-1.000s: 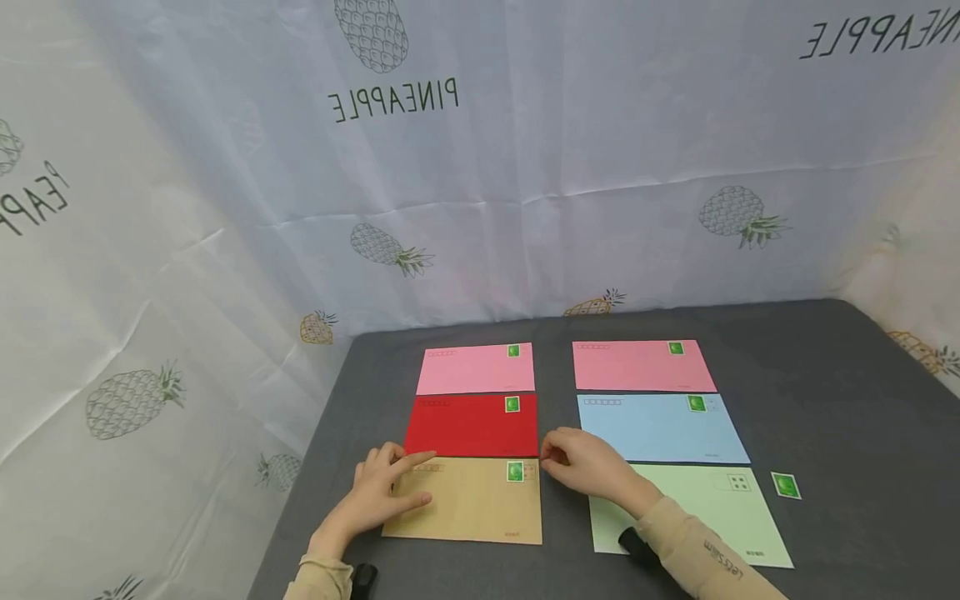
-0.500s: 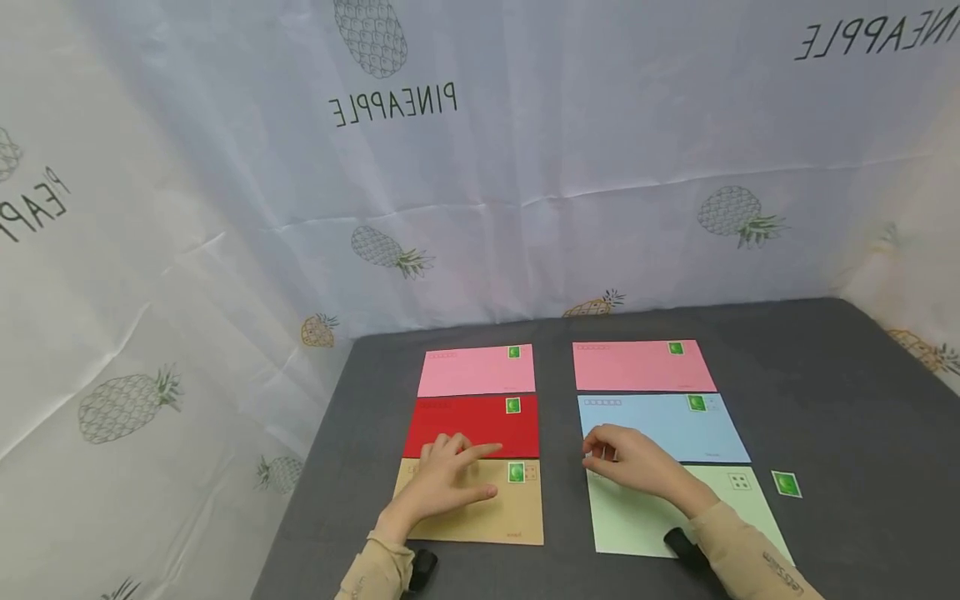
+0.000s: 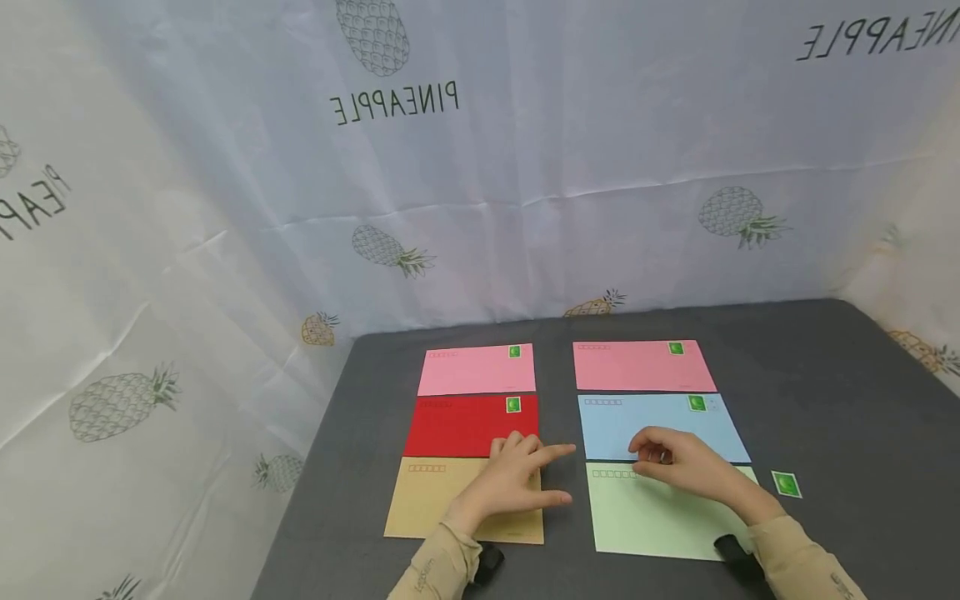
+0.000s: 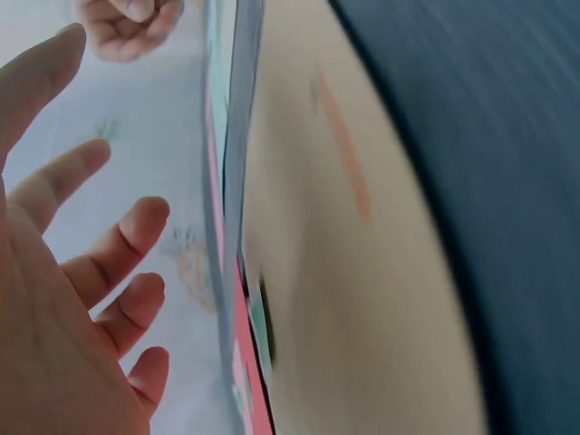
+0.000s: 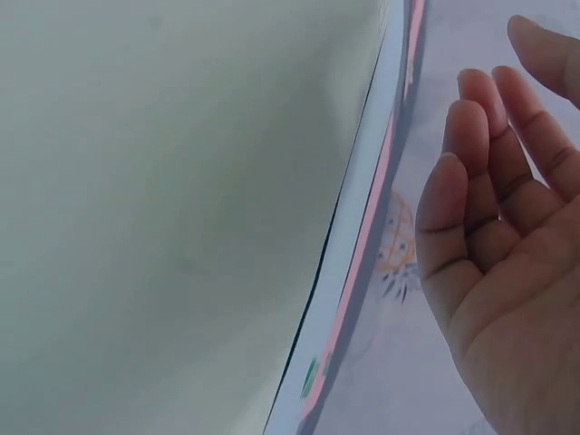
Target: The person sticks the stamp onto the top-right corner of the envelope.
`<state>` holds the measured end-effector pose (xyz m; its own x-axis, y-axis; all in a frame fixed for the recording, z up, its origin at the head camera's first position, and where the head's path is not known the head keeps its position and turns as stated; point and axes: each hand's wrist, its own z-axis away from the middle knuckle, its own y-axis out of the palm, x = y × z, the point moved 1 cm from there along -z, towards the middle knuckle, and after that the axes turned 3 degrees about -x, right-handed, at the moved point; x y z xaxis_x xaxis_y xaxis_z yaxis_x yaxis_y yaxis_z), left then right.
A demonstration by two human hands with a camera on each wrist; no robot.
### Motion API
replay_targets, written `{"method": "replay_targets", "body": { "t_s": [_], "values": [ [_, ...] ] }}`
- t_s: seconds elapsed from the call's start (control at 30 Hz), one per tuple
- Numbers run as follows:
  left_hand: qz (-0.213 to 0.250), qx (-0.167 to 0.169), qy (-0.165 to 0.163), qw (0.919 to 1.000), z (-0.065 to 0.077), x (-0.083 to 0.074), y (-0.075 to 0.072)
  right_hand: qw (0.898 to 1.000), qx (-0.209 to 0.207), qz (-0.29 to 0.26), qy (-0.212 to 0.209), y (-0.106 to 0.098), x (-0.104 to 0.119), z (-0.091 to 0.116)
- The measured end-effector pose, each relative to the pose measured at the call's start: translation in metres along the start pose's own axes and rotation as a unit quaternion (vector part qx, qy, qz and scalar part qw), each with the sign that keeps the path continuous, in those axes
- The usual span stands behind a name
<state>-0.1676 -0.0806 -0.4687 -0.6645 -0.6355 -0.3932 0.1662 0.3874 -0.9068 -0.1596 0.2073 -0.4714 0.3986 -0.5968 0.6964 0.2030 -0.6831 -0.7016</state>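
My left hand (image 3: 513, 479) hovers over the right part of the tan envelope (image 3: 423, 504), covering that envelope's stamp in the head view. Its fingers are spread and hold nothing. Above the seam between the light blue envelope (image 3: 611, 425) and the pale green envelope (image 3: 637, 521) is my right hand (image 3: 678, 462). In the right wrist view its fingers (image 5: 444, 199) bend loosely, with the thumb apart and nothing held. A loose green stamp (image 3: 787, 484) lies on the dark table, right of the pale green envelope.
Behind the tan envelope lie a red envelope (image 3: 450, 425) and a pink envelope (image 3: 465, 372), each stamped. Another stamped pink envelope (image 3: 630, 367) is behind the light blue one. A pineapple-print curtain (image 3: 525, 167) rises at the table's back.
Both hands have moved right: the left from the tan envelope's left side to its right side, the right from the gap between the columns to over the right column. The envelopes stay put.
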Motion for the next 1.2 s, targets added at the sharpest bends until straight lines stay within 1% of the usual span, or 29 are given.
{"method": "replay_targets", "body": {
  "t_s": [0.13,0.33,0.57,0.7,0.77,0.9,0.97,1.2],
  "values": [
    [-0.032,0.011,0.01,0.9994,-0.006,-0.009,0.006,1.0,0.0,-0.004,0.01,-0.008,-0.007,0.007],
    [-0.073,0.037,0.019,0.9965,-0.013,-0.02,0.015,1.0,-0.014,0.008,0.025,-0.02,-0.019,0.022],
    [-0.142,0.056,0.026,0.988,-0.021,-0.035,0.022,0.997,-0.021,0.045,0.063,-0.039,-0.031,0.038],
    [-0.165,0.07,0.018,0.9837,-0.026,-0.04,0.03,0.995,-0.034,0.055,0.081,-0.052,-0.038,0.046],
    [-0.175,0.076,0.013,0.9816,-0.028,-0.042,0.032,0.993,-0.039,0.063,0.094,-0.058,-0.043,0.051],
    [-0.203,0.083,0.011,0.9756,-0.031,-0.048,0.034,0.987,-0.031,0.082,0.131,-0.068,-0.053,0.059],
    [-0.218,0.084,0.011,0.9723,-0.032,-0.049,0.035,0.985,-0.024,0.091,0.142,-0.072,-0.058,0.062],
    [-0.231,0.086,0.005,0.9692,-0.032,-0.052,0.036,0.975,-0.023,0.125,0.182,-0.08,-0.074,0.072]
  ]
}}
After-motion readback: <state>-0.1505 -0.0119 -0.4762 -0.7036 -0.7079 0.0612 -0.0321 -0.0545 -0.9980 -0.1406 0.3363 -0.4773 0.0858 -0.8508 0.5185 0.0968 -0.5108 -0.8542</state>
